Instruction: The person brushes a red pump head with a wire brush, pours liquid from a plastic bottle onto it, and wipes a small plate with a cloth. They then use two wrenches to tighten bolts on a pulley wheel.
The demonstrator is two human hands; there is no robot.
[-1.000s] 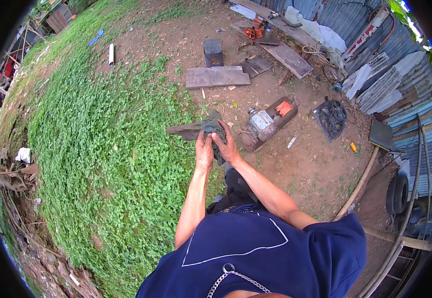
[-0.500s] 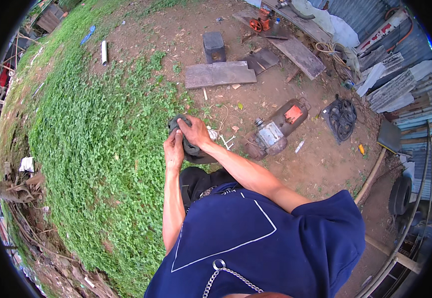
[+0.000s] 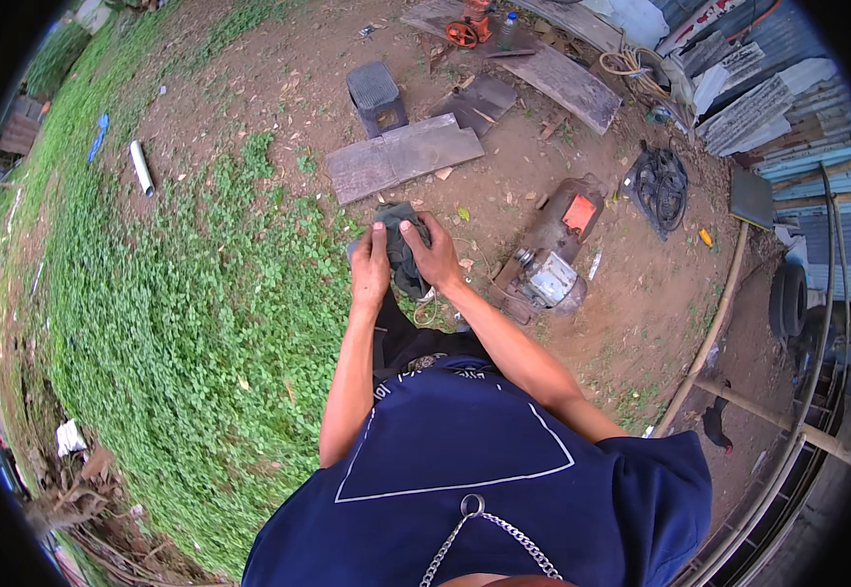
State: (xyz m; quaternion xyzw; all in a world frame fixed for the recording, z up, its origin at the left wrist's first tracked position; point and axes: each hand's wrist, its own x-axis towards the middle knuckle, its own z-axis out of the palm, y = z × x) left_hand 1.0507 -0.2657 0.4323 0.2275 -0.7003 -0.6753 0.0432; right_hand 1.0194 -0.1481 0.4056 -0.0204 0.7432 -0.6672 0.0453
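A dark, crumpled cloth (image 3: 403,256) is bunched between my two hands, out in front of my body. My left hand (image 3: 369,262) grips its left side with the thumb on top. On the other side my right hand (image 3: 432,252) closes round the cloth, its thumb also lying on top. The fingers beneath are partly hidden by the cloth. Beyond the hands, dark wooden boards (image 3: 406,158) lie on the ground by a grey plastic stool (image 3: 376,96). A rusty machine with a tank and a silvery motor (image 3: 554,282) rests to the right.
Green ground plants (image 3: 190,352) spread on the left, with a white pipe (image 3: 141,168) farther off. Right of the machine lies a coiled dark bundle (image 3: 656,186). A bamboo pole (image 3: 714,333), a tyre (image 3: 787,298) and a dark hen (image 3: 716,421) are at the right.
My hands have drawn apart, from close together on the cloth to one on each side of it. The view has turned, and a hen shows at the right.
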